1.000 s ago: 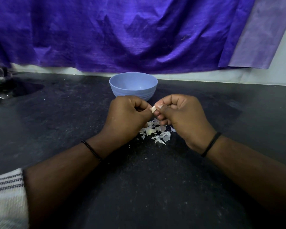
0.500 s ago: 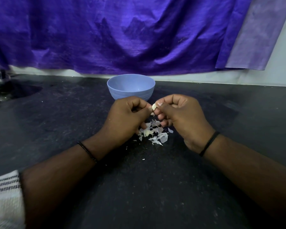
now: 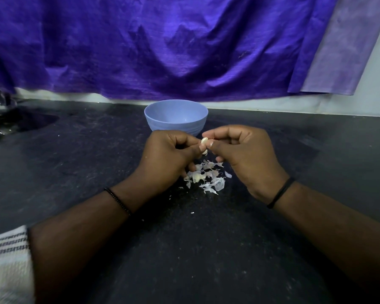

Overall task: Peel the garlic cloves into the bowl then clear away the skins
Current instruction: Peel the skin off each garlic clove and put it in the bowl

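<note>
Two hands meet at the middle of the frame, just below a blue bowl (image 3: 176, 117) that stands on the dark tabletop (image 3: 75, 163). Between them is a pale garlic clove (image 3: 204, 140). The right hand (image 3: 244, 159) pinches its upper part between thumb and forefinger, its other fingers curled under the palm. The left hand (image 3: 169, 156) has its fingers curled too, its thumb tip pressed against the lower part of the clove, where a second pale bit shows; whether that bit is clove or skin cannot be told. Below the hands, a little pile of white garlic skins (image 3: 206, 177) lies on the tabletop, with a few loose flakes scattered toward the lower part of the frame. Inside, the bowl shows only its blue wall from this angle. Each wrist wears a thin black band. A striped cloth (image 3: 8, 266) fills the lower left corner, and a purple cloth (image 3: 162, 44) hangs across the top of the frame.
</note>
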`<state>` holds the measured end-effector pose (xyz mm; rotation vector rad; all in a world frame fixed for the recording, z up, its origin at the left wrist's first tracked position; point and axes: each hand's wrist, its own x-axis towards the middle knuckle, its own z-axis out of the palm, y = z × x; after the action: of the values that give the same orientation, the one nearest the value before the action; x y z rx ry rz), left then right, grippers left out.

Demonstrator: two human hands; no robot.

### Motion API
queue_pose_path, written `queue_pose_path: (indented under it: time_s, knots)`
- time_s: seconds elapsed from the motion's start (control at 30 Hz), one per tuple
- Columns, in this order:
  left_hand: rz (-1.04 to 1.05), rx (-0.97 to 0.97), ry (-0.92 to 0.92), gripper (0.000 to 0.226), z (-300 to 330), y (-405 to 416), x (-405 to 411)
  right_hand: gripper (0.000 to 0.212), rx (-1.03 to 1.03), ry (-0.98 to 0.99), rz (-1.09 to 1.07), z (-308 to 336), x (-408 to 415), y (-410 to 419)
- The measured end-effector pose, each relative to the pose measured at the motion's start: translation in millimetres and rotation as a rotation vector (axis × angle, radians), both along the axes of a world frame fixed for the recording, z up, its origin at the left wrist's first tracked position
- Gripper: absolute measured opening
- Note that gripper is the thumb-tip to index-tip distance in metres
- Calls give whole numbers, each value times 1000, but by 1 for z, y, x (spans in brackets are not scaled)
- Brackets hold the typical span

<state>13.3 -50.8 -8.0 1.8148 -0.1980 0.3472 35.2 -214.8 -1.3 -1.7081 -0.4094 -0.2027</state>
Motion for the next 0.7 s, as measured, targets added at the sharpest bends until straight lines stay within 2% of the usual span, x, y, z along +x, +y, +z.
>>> queue_pose_path:
  time_s: [0.1, 0.2, 0.47, 0.7]
  knots:
    - [8, 23, -11, 5, -2, 0, 1, 12, 6, 25, -64, -1, 1, 1]
    - [28, 53, -36, 6, -3, -1, 0, 2, -72, -10, -121, -1, 0, 1]
    - [90, 263, -135, 5, 0, 0, -6, 5, -275, -152, -91, 1, -3, -1]
    - [93, 251, -95, 6, 0, -2, -7, 5, -318, -248, -120, 1, -5, 1]
